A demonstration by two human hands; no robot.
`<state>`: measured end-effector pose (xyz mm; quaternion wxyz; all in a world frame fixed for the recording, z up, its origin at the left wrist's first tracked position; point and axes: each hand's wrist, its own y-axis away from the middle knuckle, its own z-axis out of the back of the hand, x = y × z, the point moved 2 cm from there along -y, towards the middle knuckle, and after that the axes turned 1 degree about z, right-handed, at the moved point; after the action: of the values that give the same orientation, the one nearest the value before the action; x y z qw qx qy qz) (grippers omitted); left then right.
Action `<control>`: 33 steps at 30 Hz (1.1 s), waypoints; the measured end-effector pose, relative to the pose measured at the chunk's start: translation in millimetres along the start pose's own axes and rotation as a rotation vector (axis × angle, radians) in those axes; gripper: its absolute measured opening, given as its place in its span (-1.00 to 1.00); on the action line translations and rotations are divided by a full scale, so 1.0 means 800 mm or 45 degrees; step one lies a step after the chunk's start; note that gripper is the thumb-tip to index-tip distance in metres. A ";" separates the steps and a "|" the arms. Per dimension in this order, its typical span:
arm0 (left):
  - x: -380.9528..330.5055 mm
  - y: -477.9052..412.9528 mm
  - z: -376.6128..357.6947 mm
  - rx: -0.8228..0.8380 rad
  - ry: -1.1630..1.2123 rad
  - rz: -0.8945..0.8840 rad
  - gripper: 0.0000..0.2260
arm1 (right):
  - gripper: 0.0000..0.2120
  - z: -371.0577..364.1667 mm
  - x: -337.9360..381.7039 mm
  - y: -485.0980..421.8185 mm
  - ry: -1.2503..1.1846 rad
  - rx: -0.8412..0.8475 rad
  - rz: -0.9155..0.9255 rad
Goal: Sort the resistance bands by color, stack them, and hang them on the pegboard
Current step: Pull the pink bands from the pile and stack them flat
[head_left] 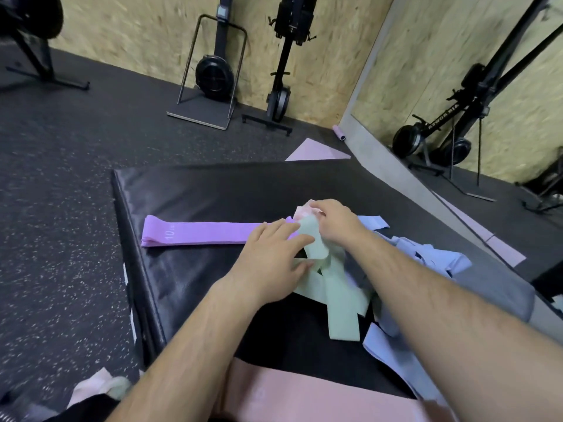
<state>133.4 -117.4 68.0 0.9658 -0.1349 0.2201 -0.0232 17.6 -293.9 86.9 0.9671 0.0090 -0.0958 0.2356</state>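
even indoor light, soft shadows; motion blur upper left, wide-angle bending at edges.

Purple bands (pixel 198 235) stacked flat; green bands (pixel 333 287), blue bands (pixel 426 254) tangled.

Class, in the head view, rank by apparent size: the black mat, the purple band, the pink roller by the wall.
1. black mat
2. purple band
3. pink roller, though farthest from the camera, so true size is unsure.
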 end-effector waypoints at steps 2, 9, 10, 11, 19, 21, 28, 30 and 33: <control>0.001 -0.003 -0.003 0.016 0.001 -0.011 -0.58 | -0.61 -0.007 -0.006 -0.019 0.030 0.056 -0.038; 0.002 -0.002 0.003 0.037 0.032 -0.008 -0.60 | -0.92 -0.019 -0.020 -0.038 -0.211 -0.084 -0.174; 0.002 -0.001 0.004 0.035 0.026 -0.007 -0.59 | -0.90 -0.013 -0.019 -0.036 -0.233 -0.155 -0.183; 0.002 0.000 0.006 0.027 0.022 -0.006 -0.59 | -0.89 -0.006 -0.021 -0.036 -0.253 -0.234 -0.190; -0.016 0.011 0.033 -0.120 0.018 -0.017 -0.59 | -0.92 0.117 -0.033 0.016 -0.406 -0.650 -0.122; -0.030 0.017 0.042 -0.192 0.066 -0.037 -0.60 | -0.91 0.144 -0.032 0.049 -0.484 -0.726 -0.067; -0.124 0.060 0.082 -0.434 0.203 -0.205 -0.62 | -0.94 0.199 -0.006 0.217 -0.777 -0.814 0.067; -0.154 0.080 0.094 -0.516 0.253 -0.186 -0.65 | -0.93 0.196 0.002 0.270 -0.899 -0.748 0.058; -0.195 0.114 0.105 -0.567 0.328 -0.165 -0.75 | -0.90 0.180 0.010 0.341 -1.050 -0.629 0.056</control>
<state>27.6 7.6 181.9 0.8729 -0.3540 0.3316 -0.0530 -126.6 -57.0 222.5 0.8166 -0.1303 -0.5245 0.2030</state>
